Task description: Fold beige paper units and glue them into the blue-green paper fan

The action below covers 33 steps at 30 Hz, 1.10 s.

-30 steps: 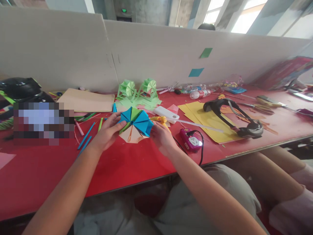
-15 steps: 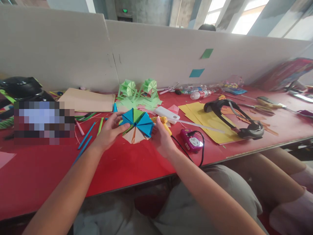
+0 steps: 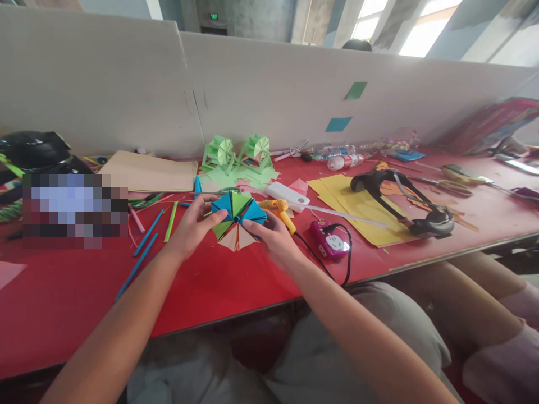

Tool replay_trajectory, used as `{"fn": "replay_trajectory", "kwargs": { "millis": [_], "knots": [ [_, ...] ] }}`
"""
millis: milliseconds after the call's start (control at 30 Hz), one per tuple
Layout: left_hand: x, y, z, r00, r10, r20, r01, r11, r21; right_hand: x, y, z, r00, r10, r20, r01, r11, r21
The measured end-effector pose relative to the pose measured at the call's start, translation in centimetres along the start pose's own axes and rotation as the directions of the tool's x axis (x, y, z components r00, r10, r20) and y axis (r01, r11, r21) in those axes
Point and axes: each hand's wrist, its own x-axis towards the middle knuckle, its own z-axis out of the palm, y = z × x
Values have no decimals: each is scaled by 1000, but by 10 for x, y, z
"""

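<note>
Between my hands is a folded paper wheel (image 3: 238,238) with blue, green and pale peach pleats fanning round a small dark centre. My left hand (image 3: 197,221) grips its left side, thumb on the blue pleats. On the other side my right hand (image 3: 269,233) holds the right edge, its thumb pressed near the centre. The wheel is held just above the red table (image 3: 202,286), its face tilted up towards me. A yellow hot glue gun (image 3: 281,210) lies right behind my right hand. The fingers under the wheel are hidden.
Two green paper wheels on stands (image 3: 221,150) stand at the back. A purple power strip (image 3: 330,241) with a black cable lies to the right, near yellow paper sheets (image 3: 337,196) and a black headset-like frame (image 3: 400,205). Blue paper sticks (image 3: 137,266) lie left, below brown card (image 3: 147,171).
My right hand has moved left and closed on the wheel, its thumb now on the pleats. The wheel has shifted slightly right and down.
</note>
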Motion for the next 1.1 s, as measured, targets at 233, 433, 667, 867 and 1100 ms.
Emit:
{"fn": "replay_trajectory", "kwargs": {
  "millis": [233,433,667,867,1100],
  "knots": [
    [-1,3,1,1000,30,-1,-30,997,75,3,5,-4,999,11,42,-10,1000,-19],
    [-2,6,2,998,51,35,-53,997,62,2,7,-4,1000,8,14,-8,1000,-19],
    [-2,3,1,999,-4,39,2,999,50,2,7,-7,1000,23,7,-23,998,-64],
    [-3,5,2,999,7,33,-8,999,45,4,5,-9,1000,-28,13,29,996,-90],
    [-4,7,3,998,26,55,-29,998,55,5,1,-8,999,-31,15,33,980,-195]
  ]
}}
